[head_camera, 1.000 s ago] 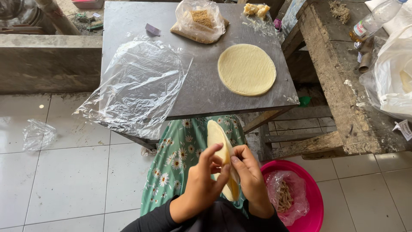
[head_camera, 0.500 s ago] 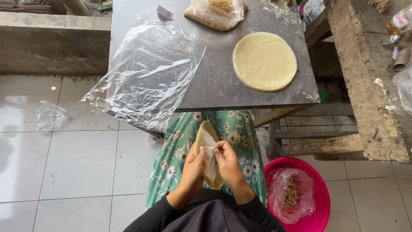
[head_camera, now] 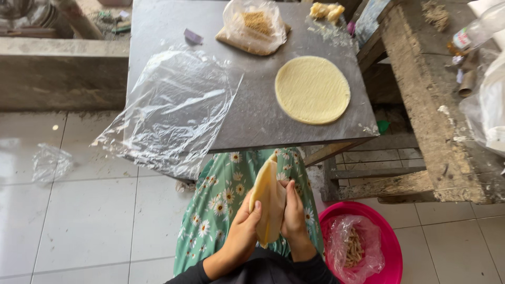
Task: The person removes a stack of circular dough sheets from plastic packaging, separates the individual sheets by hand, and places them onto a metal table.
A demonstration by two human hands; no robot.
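A pale yellow dough sheet (head_camera: pixel 266 197) is folded upright over my lap, above a green flowered skirt (head_camera: pixel 223 189). My left hand (head_camera: pixel 243 227) grips its left side with the thumb on the fold. My right hand (head_camera: pixel 294 215) presses against its right side. A round flat dough sheet (head_camera: pixel 312 89) lies on the grey table (head_camera: pixel 252 113) in front of me, to the right.
A crumpled clear plastic sheet (head_camera: pixel 171 108) hangs over the table's left front edge. A plastic bag with brownish filling (head_camera: pixel 255 26) sits at the table's back. A pink basin (head_camera: pixel 392 247) holding a bag of sticks stands at my right. A wooden bench (head_camera: pixel 436 105) is on the right.
The dough sheet has been folded narrower and turned upright between both hands. The camera has tilted, so the table sits lower in view.
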